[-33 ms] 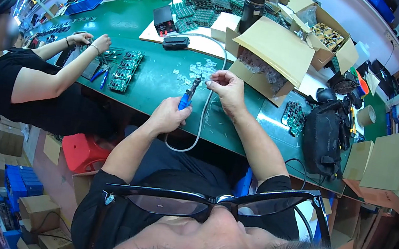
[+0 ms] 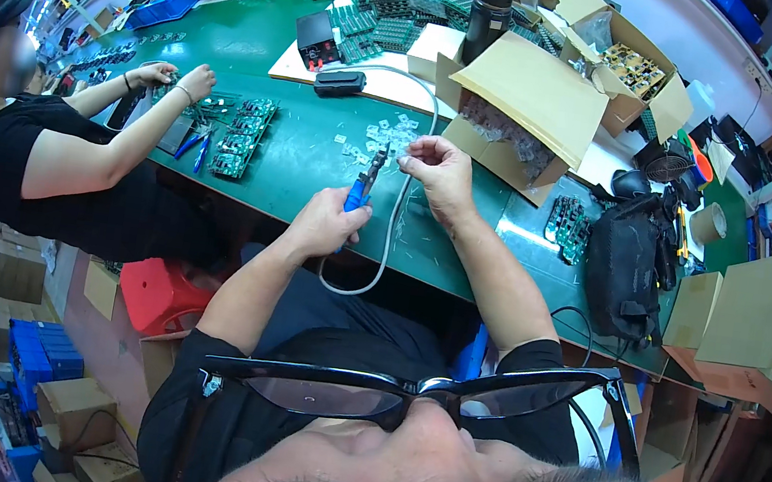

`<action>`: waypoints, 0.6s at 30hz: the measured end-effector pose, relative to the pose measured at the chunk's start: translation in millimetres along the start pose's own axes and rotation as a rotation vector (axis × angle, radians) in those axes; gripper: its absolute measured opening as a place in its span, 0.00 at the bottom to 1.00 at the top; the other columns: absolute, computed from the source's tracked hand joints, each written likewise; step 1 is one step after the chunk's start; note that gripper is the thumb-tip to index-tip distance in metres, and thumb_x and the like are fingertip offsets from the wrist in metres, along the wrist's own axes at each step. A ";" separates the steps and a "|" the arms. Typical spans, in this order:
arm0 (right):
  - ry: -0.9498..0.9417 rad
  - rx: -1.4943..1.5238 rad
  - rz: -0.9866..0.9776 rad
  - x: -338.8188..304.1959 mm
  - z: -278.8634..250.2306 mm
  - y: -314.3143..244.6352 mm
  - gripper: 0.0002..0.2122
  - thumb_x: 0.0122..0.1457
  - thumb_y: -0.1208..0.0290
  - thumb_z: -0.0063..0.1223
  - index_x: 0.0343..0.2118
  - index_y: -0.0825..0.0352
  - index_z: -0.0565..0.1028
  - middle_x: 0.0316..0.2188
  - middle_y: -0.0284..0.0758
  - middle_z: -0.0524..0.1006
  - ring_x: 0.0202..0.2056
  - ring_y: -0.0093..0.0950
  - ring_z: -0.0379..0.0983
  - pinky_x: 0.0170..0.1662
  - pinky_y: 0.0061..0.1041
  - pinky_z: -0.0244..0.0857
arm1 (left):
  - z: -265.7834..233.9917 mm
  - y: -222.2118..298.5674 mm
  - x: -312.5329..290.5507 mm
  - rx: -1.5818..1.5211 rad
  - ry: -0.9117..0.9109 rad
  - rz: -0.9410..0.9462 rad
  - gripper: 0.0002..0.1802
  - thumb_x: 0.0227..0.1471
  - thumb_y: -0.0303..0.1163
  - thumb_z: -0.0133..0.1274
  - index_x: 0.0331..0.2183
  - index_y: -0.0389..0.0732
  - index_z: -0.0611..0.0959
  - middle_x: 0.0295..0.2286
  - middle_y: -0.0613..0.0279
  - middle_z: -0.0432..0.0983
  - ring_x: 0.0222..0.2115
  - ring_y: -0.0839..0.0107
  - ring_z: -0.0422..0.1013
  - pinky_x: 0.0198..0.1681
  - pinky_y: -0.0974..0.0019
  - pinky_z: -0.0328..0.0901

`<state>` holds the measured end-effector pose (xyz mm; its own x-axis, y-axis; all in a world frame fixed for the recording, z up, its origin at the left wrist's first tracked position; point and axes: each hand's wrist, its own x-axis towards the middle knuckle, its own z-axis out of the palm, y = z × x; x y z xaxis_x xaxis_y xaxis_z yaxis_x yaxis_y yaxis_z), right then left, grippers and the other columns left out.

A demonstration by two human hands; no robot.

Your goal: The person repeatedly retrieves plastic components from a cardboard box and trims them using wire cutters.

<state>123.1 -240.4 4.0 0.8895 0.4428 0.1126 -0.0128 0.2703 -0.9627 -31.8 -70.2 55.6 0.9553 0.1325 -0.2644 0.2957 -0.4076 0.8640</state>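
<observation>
My left hand (image 2: 328,222) is wrapped round blue-handled pliers (image 2: 359,192), jaws pointing away from me over the table. Close to the right of the jaws, the thumb and forefinger of my right hand (image 2: 442,172) are pinched together. Whatever sits between those fingertips is too small to make out. Just beyond both hands lies a loose scatter of small clear plastic pieces (image 2: 390,132) on the green tabletop (image 2: 301,147). A grey cable (image 2: 395,228) loops between my hands and hangs below the table edge.
At the right stands an open carton (image 2: 532,94) of clear pieces, near a black bag (image 2: 627,263) and a small circuit board (image 2: 567,228). A black case (image 2: 339,84) and a dark flask (image 2: 488,20) lie farther back. To the left, a co-worker (image 2: 58,139) handles parts beside circuit boards (image 2: 244,136).
</observation>
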 end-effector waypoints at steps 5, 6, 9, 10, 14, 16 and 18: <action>-0.005 0.143 0.054 1.5 -0.2 -0.5 0.13 0.52 0.85 0.69 0.40 0.70 0.80 0.35 0.34 0.81 0.36 0.23 0.79 0.43 0.24 0.76 | -3.5 -15.0 6.4 -0.274 -0.047 -0.055 0.17 0.58 0.35 0.58 0.42 0.30 0.83 0.29 0.59 0.81 0.25 0.71 0.79 0.30 0.66 0.73; -0.005 0.141 0.054 1.5 -0.8 -0.9 0.13 0.52 0.85 0.69 0.40 0.70 0.80 0.35 0.34 0.81 0.36 0.23 0.79 0.43 0.24 0.76 | -3.8 -15.8 6.5 -0.349 -0.060 -0.078 0.19 0.58 0.35 0.58 0.45 0.29 0.82 0.30 0.58 0.81 0.26 0.70 0.79 0.31 0.65 0.74; -0.002 0.141 0.065 1.7 -2.8 -1.7 0.13 0.53 0.85 0.69 0.41 0.70 0.80 0.35 0.34 0.81 0.37 0.23 0.79 0.43 0.23 0.76 | -4.8 -18.0 8.0 -0.448 -0.098 -0.103 0.23 0.59 0.35 0.58 0.50 0.28 0.80 0.34 0.57 0.81 0.30 0.68 0.80 0.35 0.64 0.75; 0.002 0.130 0.065 1.8 -3.0 -1.7 0.13 0.53 0.85 0.69 0.41 0.70 0.80 0.36 0.34 0.81 0.37 0.23 0.79 0.43 0.23 0.76 | -5.5 -18.8 8.8 -0.471 -0.124 -0.105 0.26 0.59 0.35 0.58 0.53 0.27 0.79 0.35 0.56 0.81 0.32 0.67 0.81 0.38 0.64 0.75; 0.018 0.108 0.060 2.8 -1.9 -1.4 0.14 0.53 0.85 0.69 0.42 0.69 0.80 0.36 0.32 0.81 0.38 0.23 0.78 0.45 0.23 0.76 | -8.7 -29.8 17.9 -0.647 -0.176 -0.094 0.28 0.60 0.35 0.57 0.57 0.28 0.76 0.40 0.54 0.82 0.36 0.64 0.82 0.43 0.62 0.76; 0.018 0.096 0.052 3.4 -4.2 0.9 0.14 0.53 0.85 0.69 0.42 0.69 0.80 0.36 0.32 0.81 0.38 0.23 0.78 0.45 0.23 0.76 | -12.8 -36.2 23.8 -0.949 -0.325 -0.042 0.30 0.60 0.36 0.55 0.59 0.29 0.75 0.42 0.51 0.82 0.41 0.58 0.81 0.51 0.56 0.74; 0.024 0.082 0.042 4.4 -6.1 3.1 0.14 0.54 0.85 0.68 0.42 0.68 0.80 0.36 0.31 0.81 0.38 0.22 0.78 0.45 0.23 0.76 | -9.4 -52.0 34.8 -1.103 -0.407 -0.028 0.31 0.60 0.37 0.54 0.60 0.29 0.73 0.43 0.50 0.81 0.43 0.56 0.80 0.54 0.53 0.72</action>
<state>129.8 -242.8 0.0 0.8983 0.4345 0.0655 -0.0868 0.3217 -0.9429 -14.0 -35.9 5.5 0.9393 -0.2509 -0.2342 0.3417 0.6203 0.7060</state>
